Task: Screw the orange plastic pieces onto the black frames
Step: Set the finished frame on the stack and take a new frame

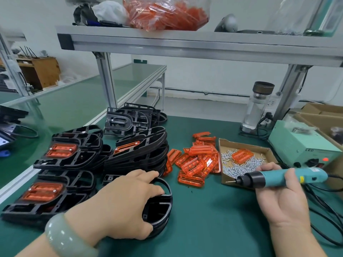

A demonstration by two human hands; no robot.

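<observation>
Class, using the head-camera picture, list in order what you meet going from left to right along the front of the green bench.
Black frames with orange pieces screwed on → left hand gripping a bare black frame → loose orange plastic pieces → right hand holding the electric screwdriver.

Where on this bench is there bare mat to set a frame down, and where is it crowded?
Bare green mat lies between the black frame under the left hand and the right hand holding the screwdriver, nearer than the loose orange pieces. A second strip runs behind those pieces towards the bottle. Crowded: frame stacks left, screw tray and cables right.
</observation>
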